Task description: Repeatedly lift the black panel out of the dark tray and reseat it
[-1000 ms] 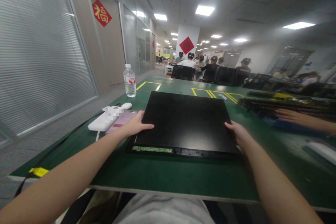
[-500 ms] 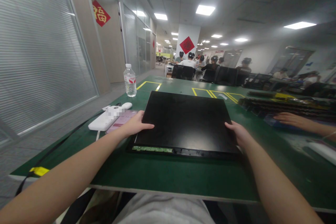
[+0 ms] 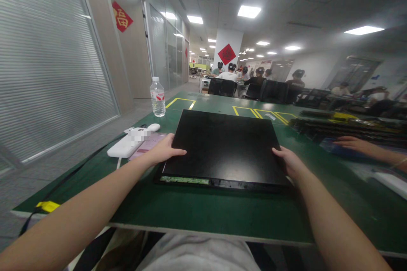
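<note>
The wide green table [image 3: 206,211] was closest to the person. On it, right in front of them, lay a big flat black panel [image 3: 222,146]. A thin green strip [image 3: 184,180] ran along the panel's near edge, at 7 o'clock.

The left hand [image 3: 162,151] gripped the panel's left side at 9 o'clock, with the thumb on top. The right hand [image 3: 288,161] gripped the right side at 3 o'clock in the same way, and its fingers were mostly hidden.

Just beside the left hand, at 10 o'clock from it, lay a flat pink phone [image 3: 146,144]. A white box-shaped pack [image 3: 125,146] lay right next to the phone. A small round white mouse [image 3: 154,127] sat a bit farther back. A clear plastic water bottle [image 3: 157,97] stood upright at 11 o'clock from the panel.

At 2 o'clock, well apart from the panel, another person's hand [image 3: 352,144] lay flat on the table. Yellow tape lines [image 3: 254,113] crossed the table at 12 o'clock. Far off, people sat under a red diamond sign [image 3: 227,53].
</note>
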`<state>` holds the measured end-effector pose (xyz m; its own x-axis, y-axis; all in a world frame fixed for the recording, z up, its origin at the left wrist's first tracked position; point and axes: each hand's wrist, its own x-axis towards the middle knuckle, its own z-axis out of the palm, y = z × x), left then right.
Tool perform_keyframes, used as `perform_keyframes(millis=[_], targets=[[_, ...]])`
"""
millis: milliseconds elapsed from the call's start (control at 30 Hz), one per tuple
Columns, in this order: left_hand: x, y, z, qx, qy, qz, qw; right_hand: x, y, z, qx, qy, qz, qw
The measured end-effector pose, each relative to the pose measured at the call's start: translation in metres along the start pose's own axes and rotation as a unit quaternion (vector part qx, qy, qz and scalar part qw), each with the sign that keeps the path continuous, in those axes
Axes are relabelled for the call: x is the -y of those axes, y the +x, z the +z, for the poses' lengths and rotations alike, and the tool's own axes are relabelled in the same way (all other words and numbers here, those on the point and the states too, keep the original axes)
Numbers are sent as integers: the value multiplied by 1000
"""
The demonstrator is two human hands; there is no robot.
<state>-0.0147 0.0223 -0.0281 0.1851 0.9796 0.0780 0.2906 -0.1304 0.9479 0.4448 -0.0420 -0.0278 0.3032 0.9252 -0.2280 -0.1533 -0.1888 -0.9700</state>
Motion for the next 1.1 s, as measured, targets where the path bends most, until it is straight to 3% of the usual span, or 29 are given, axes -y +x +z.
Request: perform_keyframes(millis=[1100], targets=[[-5,-1,1,21,22,0,1000,2,-3,3,-9,-4,11,1000]])
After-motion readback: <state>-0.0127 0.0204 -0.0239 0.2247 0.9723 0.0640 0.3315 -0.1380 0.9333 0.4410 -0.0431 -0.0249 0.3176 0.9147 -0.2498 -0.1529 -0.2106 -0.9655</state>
